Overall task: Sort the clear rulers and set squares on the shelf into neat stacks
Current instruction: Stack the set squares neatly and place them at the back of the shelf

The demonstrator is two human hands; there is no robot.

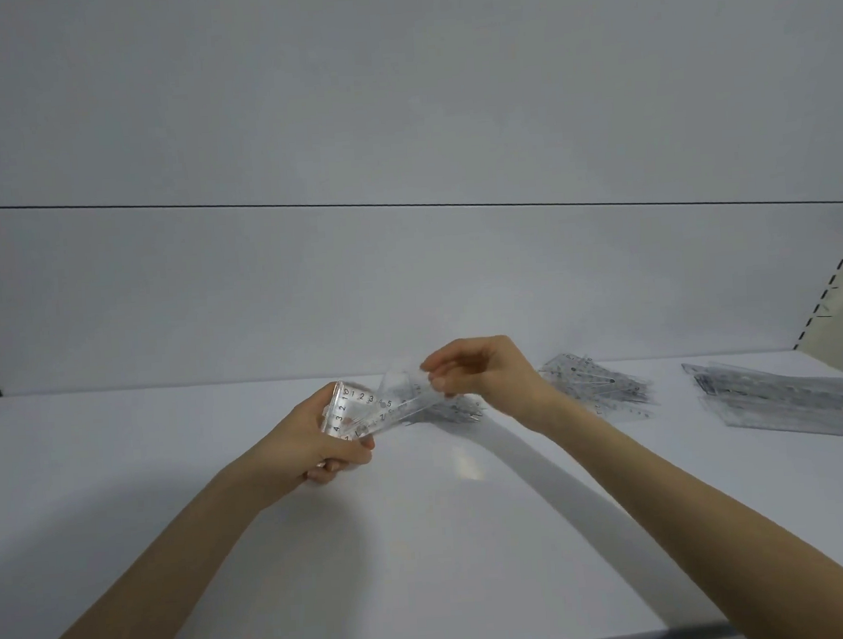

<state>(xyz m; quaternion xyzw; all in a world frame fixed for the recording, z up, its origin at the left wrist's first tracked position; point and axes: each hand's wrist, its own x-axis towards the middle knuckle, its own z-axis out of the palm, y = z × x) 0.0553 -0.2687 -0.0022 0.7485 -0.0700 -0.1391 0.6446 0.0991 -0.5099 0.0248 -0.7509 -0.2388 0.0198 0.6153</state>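
Your left hand [318, 439] grips bundle of set squares [347, 412] above shelf [423, 541] middle. Your right hand [482, 372] pinches clear piece [404, 394] beside it. Loose pile [596, 382] and ruler stack [779, 396] lie toward back-right corner.

Near the middle of the frame, the left hand [318, 434] grips a small stack of clear set squares [346, 412] above the white shelf [423, 541]. Just to its right, the right hand [487, 369] pinches one clear set square [407, 394] with its fingertips; this piece leans against the stack. Behind the right hand lies a loose pile [452, 411]. Further right lies a second pile [596, 382], and at the right edge a flat stack of rulers [784, 396].
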